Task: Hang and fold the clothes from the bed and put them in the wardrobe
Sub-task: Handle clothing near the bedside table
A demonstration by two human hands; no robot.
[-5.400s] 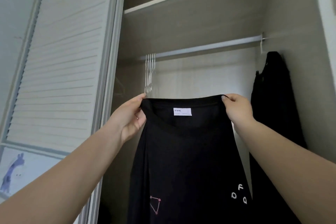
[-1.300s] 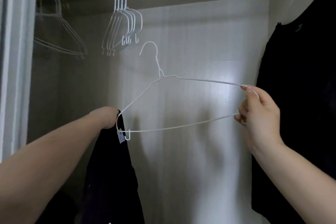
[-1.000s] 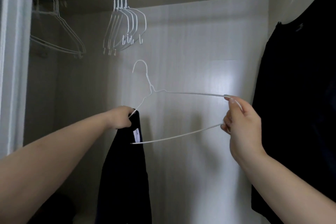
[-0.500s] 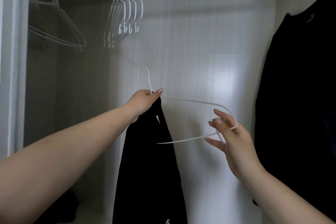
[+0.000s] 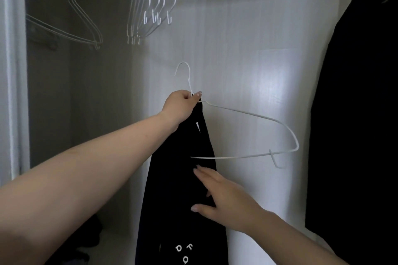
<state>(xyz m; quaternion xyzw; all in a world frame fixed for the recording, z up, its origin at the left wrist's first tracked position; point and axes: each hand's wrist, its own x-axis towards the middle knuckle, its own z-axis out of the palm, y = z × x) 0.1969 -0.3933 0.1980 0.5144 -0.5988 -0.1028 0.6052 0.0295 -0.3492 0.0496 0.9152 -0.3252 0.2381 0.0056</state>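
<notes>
Left hand (image 5: 183,103) pinches white wire hanger (image 5: 254,133) neck plus black printed T-shirt (image 5: 181,189) collar, freeing right hand (image 5: 221,196), fingers extended at 6 o'clock, to spread fabric.

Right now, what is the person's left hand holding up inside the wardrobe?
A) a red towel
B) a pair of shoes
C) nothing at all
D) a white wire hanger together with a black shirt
D: the left hand pinches the neck of the white wire hanger along with the top of the black shirt, while the right hand reaches to the cloth with its fingers straight.
</notes>
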